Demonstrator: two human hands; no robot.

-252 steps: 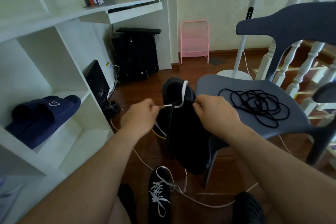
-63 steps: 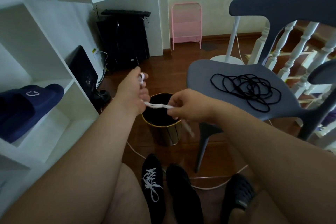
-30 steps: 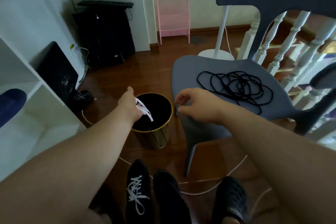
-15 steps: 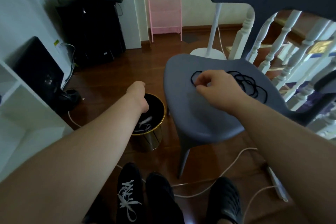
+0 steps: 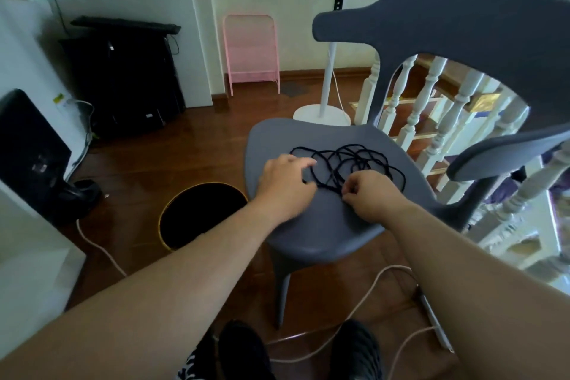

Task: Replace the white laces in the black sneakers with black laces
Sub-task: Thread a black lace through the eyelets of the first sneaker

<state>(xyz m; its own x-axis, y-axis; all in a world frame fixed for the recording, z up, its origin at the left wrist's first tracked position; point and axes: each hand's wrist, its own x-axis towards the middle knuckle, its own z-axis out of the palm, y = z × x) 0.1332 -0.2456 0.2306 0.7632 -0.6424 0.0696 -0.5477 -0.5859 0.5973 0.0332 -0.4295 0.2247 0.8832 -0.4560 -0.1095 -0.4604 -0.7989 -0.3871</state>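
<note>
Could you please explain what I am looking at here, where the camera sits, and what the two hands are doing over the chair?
There is no machine here: a person wears one wide-angle camera on the head, which looks forward and down, so both bare forearms reach into view from below. The grey chair stands in front of the person, and a tangle of black laces lies on its seat. The left hand rests on the near left part of the tangle with its fingers spread over the strands. The right hand pinches a strand at the tangle's near edge. On the floor to the left stands a black bin with a gold rim. At the bottom edge are dark shoes, one with white laces.
</note>
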